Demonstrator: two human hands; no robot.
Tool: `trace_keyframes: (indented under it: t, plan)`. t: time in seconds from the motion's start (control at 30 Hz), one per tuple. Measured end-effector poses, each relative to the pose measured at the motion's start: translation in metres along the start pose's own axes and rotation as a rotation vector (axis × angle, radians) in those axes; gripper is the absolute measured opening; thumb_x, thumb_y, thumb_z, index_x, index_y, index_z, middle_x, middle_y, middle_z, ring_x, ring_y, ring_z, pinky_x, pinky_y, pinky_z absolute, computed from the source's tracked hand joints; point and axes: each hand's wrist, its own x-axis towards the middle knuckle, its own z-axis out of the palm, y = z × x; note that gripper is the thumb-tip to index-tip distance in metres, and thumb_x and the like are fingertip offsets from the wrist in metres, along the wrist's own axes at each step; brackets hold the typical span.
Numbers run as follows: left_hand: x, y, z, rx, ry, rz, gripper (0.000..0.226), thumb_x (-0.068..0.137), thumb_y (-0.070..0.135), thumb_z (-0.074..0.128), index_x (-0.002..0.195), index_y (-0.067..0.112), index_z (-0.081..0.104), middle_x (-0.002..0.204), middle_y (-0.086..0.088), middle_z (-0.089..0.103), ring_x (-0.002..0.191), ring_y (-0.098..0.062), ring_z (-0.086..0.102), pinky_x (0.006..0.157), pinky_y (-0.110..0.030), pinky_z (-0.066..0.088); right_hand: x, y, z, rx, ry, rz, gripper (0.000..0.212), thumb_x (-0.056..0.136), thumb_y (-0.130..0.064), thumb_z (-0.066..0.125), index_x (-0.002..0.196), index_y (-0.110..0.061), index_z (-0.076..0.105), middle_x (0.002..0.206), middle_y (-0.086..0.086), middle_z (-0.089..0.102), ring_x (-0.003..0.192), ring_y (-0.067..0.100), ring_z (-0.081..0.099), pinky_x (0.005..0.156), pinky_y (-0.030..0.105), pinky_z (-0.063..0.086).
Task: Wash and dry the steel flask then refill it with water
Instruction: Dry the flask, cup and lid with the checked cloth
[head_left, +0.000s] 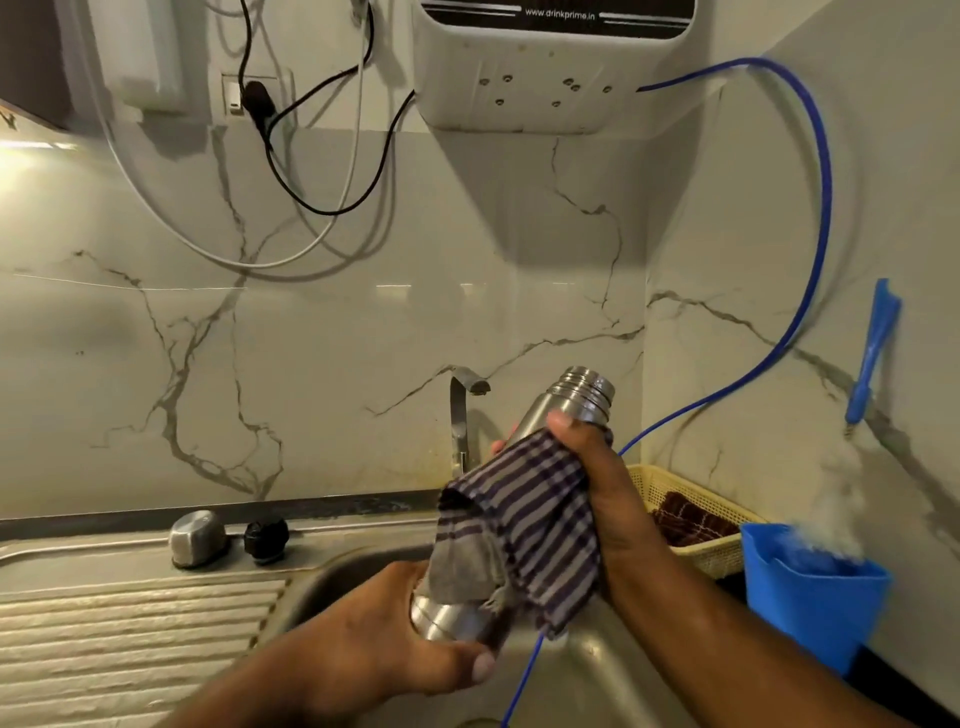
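The steel flask (574, 397) is tilted over the sink, its open threaded mouth pointing up and to the right. My left hand (395, 644) grips the flask's base from below. My right hand (597, 478) wraps a purple and grey checked cloth (530, 525) around the flask's body, thumb near the neck. The cloth hides most of the body. A steel cap (197, 538) and a black inner stopper (266, 540) sit on the sink's back ledge at the left.
A steel tap (460, 415) rises behind the sink basin (597, 670). A ribbed drainboard (130, 634) lies left. A water purifier (550, 67) hangs above, its blue tube (810, 270) looping into the sink. At the right stand a yellow basket (691, 499) and a blue mug (810, 597).
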Motion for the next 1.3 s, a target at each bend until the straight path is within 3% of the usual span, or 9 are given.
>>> trace_keyframes:
  t: [0.3, 0.4, 0.57, 0.7, 0.77, 0.87, 0.97, 1.13, 1.3]
  plan:
    - [0.009, -0.048, 0.008, -0.62, -0.452, -0.046, 0.079, 0.083, 0.026, 0.081, 0.14, -0.013, 0.042, 0.127, -0.045, 0.051, 0.121, -0.048, 0.047, 0.103, -0.05, 0.039, 0.029, -0.019, -0.026, 0.055, -0.165, -0.013, 0.107, 0.047, -0.025, 0.1, 0.142, -0.01, 0.053, 0.097, 0.012, 0.069, 0.098, 0.034, 0.068, 0.11, 0.059, 0.042]
    - [0.02, -0.041, 0.013, -0.561, -0.236, -0.175, 0.081, 0.068, 0.038, 0.091, 0.134, 0.006, 0.055, 0.119, -0.025, 0.07, 0.113, -0.035, 0.068, 0.105, -0.048, 0.05, 0.037, -0.019, -0.042, 0.021, 0.011, -0.017, 0.101, 0.046, -0.024, 0.097, 0.138, -0.01, 0.057, 0.103, 0.012, 0.073, 0.102, 0.033, 0.07, 0.111, 0.057, 0.044]
    - [0.023, -0.026, 0.023, 0.542, 0.368, -0.103, 0.085, 0.058, 0.078, 0.071, 0.131, 0.047, 0.039, 0.108, 0.023, 0.056, 0.094, 0.001, 0.058, 0.082, -0.014, 0.046, 0.041, -0.018, -0.052, -0.098, 0.207, -0.093, 0.06, 0.063, -0.019, 0.088, 0.12, -0.019, 0.068, 0.123, 0.013, 0.071, 0.111, 0.032, 0.07, 0.107, 0.052, 0.049]
    - [0.02, -0.04, 0.014, -0.097, 0.363, -0.044, 0.094, 0.04, 0.09, 0.075, 0.12, 0.044, 0.057, 0.112, 0.012, 0.068, 0.093, -0.012, 0.07, 0.072, -0.018, 0.056, 0.04, -0.025, -0.054, -0.038, 0.137, -0.16, 0.067, 0.066, -0.021, 0.082, 0.13, -0.018, 0.063, 0.112, 0.01, 0.074, 0.107, 0.031, 0.071, 0.107, 0.052, 0.049]
    - [0.017, -0.03, 0.018, -0.851, 0.131, -0.227, 0.094, 0.055, 0.092, 0.066, 0.119, 0.025, 0.072, 0.117, -0.014, 0.071, 0.086, -0.031, 0.073, 0.059, -0.037, 0.062, 0.04, -0.025, -0.056, 0.001, 0.056, -0.178, 0.067, 0.073, -0.014, 0.079, 0.136, -0.016, 0.057, 0.094, 0.009, 0.074, 0.095, 0.03, 0.072, 0.103, 0.052, 0.051]
    - [0.012, -0.026, 0.024, -1.234, -0.085, -0.332, 0.078, 0.081, 0.071, 0.057, 0.121, 0.005, 0.07, 0.1, -0.027, 0.066, 0.059, -0.029, 0.064, 0.043, -0.03, 0.055, 0.04, -0.02, -0.053, 0.001, -0.004, -0.168, 0.064, 0.075, -0.012, 0.073, 0.137, -0.015, 0.056, 0.088, 0.008, 0.071, 0.089, 0.03, 0.071, 0.1, 0.051, 0.052]
    - [0.019, -0.022, 0.024, -1.073, 0.12, -0.282, 0.06, 0.08, 0.046, 0.072, 0.123, 0.006, 0.059, 0.094, -0.02, 0.066, 0.056, -0.023, 0.057, 0.041, -0.029, 0.048, 0.039, -0.014, -0.056, 0.06, 0.013, -0.111, 0.046, 0.073, -0.017, 0.077, 0.116, -0.013, 0.062, 0.088, 0.008, 0.068, 0.088, 0.027, 0.069, 0.099, 0.049, 0.051]
    - [0.023, -0.041, 0.013, 0.114, 0.576, 0.228, 0.078, 0.061, 0.047, 0.09, 0.124, 0.047, 0.044, 0.123, 0.028, 0.054, 0.111, 0.012, 0.055, 0.09, -0.009, 0.048, 0.037, -0.001, -0.062, 0.036, 0.196, 0.067, 0.025, 0.097, -0.023, 0.055, 0.074, -0.013, 0.053, 0.057, 0.001, 0.054, 0.052, 0.013, 0.057, 0.061, 0.026, 0.052]
    - [0.015, -0.033, 0.017, -0.342, 0.416, 0.089, 0.082, 0.06, 0.067, 0.081, 0.129, 0.042, 0.045, 0.127, 0.014, 0.059, 0.102, -0.004, 0.064, 0.074, -0.006, 0.05, 0.041, -0.01, -0.065, -0.032, 0.237, 0.002, 0.027, 0.066, -0.032, 0.079, 0.078, -0.014, 0.062, 0.074, 0.005, 0.061, 0.067, 0.018, 0.063, 0.079, 0.037, 0.053]
